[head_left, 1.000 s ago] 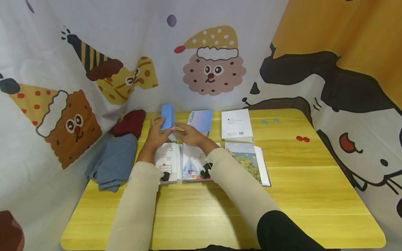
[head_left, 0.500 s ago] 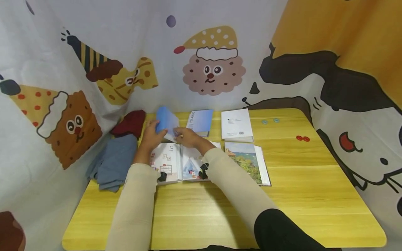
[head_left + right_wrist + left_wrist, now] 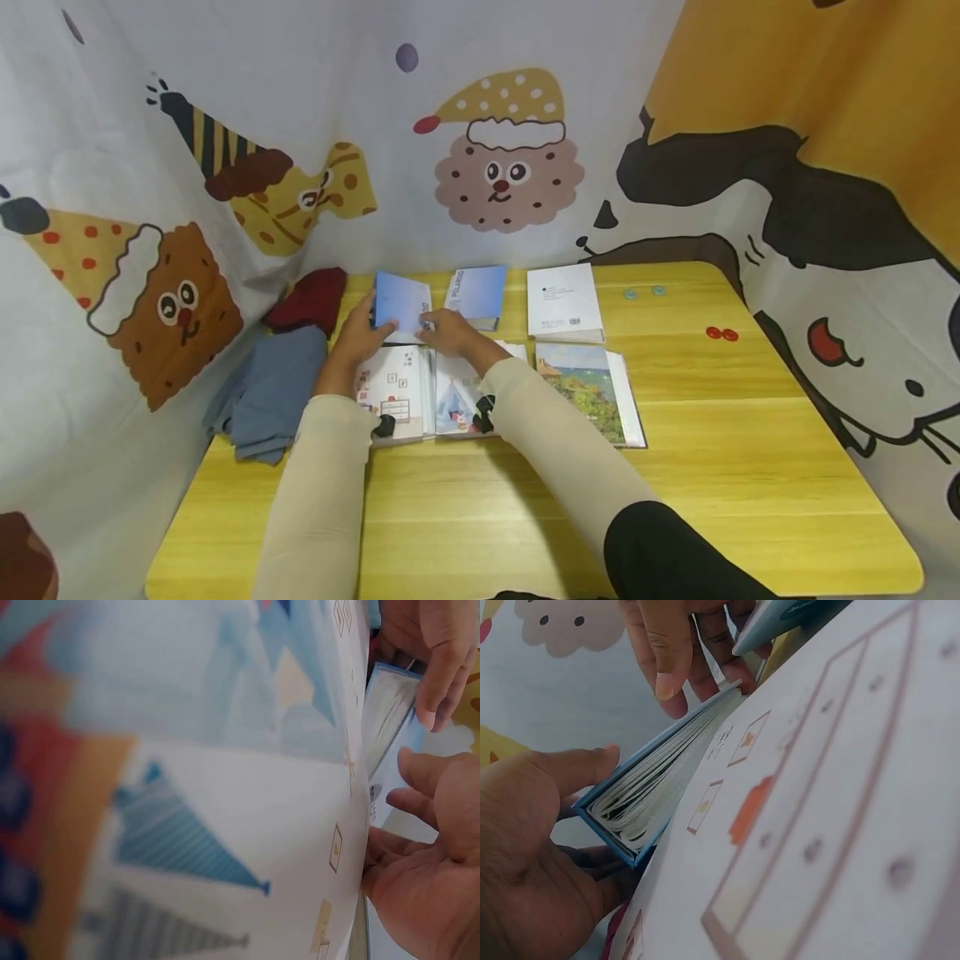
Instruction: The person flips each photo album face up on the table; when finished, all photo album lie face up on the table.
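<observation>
Evidently, at the far side of the yellow table [image 3: 750, 467], behind the open book [image 3: 392, 383], the blue album [image 3: 405, 302] should handle light, stiff, slightly slick; the left hand [image 3: 362, 335] suitably grips its spine; the right hand [image 3: 453, 336] spreads loosely by the opposite edge.

Soft light, pale sheen on the table [image 3: 431, 504] (blurry page [image 3: 247, 802], right wrist view)

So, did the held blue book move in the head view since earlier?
Yes, down: the held book reached above the other blue book beside it; now its top edge sits slightly lower.
</observation>
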Available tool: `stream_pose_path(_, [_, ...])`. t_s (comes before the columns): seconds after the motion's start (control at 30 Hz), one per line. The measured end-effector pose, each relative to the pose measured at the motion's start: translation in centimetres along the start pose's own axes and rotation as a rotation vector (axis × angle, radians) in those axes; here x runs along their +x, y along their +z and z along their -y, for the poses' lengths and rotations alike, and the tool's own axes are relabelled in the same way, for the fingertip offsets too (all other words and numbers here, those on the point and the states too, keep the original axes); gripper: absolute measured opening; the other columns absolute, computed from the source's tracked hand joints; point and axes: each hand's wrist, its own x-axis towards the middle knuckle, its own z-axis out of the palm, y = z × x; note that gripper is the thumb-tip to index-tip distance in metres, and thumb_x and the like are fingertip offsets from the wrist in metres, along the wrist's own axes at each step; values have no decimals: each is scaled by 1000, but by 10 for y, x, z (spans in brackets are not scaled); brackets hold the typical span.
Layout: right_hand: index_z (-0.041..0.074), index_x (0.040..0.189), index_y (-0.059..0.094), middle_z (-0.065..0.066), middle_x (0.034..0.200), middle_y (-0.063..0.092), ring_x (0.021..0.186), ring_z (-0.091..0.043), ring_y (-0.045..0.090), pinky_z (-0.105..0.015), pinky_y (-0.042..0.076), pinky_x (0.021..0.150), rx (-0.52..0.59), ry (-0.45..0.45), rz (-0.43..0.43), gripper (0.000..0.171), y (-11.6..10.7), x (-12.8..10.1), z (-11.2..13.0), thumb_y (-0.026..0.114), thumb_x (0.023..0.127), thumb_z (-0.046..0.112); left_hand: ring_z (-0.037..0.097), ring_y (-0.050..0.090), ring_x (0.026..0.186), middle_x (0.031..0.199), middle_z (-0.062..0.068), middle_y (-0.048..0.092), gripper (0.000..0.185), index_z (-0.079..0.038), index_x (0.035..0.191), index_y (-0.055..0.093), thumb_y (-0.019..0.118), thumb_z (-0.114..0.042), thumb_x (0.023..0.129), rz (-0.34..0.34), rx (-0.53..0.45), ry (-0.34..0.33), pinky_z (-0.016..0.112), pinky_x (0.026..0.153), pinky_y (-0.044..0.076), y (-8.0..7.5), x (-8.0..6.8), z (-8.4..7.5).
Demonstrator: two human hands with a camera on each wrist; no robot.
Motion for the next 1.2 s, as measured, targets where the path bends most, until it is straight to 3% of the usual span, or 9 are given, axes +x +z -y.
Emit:
stream_pose_path(0.4, [12,163,52,-13,168,53,159,-34,47,-48,37,133,12,42,-12,52,4,-1,4,57,115,30,44,17,170,184,15,17,79,-19,178,14,58,-35,114,26,14,-56,62,138,16,6,1,9])
stream_pose_path(0.67, [10,161,54,-14,168,52,161,-35,45,-48,34,134,52,65,-29,52,10,-1,7,59,113,29,47,18,169,182,20,18,77,-9,176,19,57,-33,113,55,111,-39,61,138,16,8,5,16])
stream_pose_path(0.93, [9,157,60,-14,164,57,158,-37,48,-50,37,133,-4,61,17,49,2,-5,8,57,114,31,56,20,161,180,21,27,78,-19,176,22,56,-45,110,70,237,-115,72,132,24,7,5,16])
stream_pose_path(1.2, [7,157,59,-14,162,60,152,-36,55,-50,44,128,-14,45,29,49,-8,-12,-1,56,115,31,54,12,167,182,15,25,76,-28,176,20,53,-49,111,90,268,-171,74,134,9,5,2,11])
